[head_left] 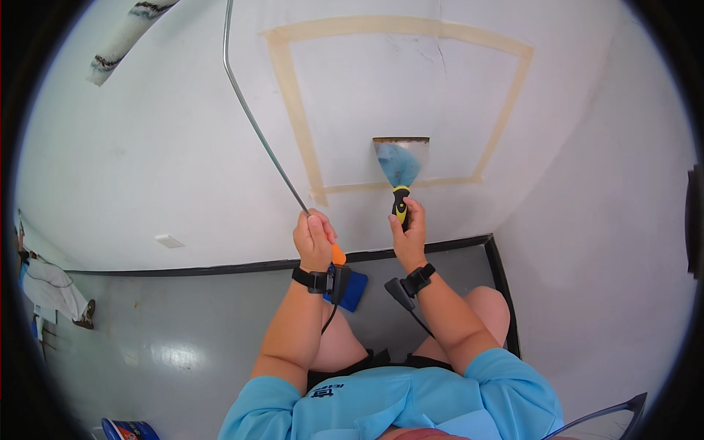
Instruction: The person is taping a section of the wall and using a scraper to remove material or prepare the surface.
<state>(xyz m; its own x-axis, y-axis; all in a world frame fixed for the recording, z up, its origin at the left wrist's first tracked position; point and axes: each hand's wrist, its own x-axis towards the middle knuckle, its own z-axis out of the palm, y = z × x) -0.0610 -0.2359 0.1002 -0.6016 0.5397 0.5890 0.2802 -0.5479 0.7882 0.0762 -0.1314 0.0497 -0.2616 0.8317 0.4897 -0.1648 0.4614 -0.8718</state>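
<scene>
My left hand (314,236) is closed round a paint roller by its orange handle (338,254). From there its bent metal rod (257,121) runs up past the top edge of the view. At the upper left is the roller's whitish sleeve (121,42) with dark streaks; its join to the rod is out of view. My right hand (410,233) grips the black and yellow handle of a putty knife (400,163). The wide blade points up in front of the white wall, rust-brown along its edge; whether it touches the wall I cannot tell.
Beige masking tape (295,103) frames a four-sided patch of wall with a thin crack (441,55) near its top. Black baseboard (205,270) edges the grey floor. A blue object (354,292) lies below my hands, a bucket (128,430) lower left. Another person (55,290) is far left.
</scene>
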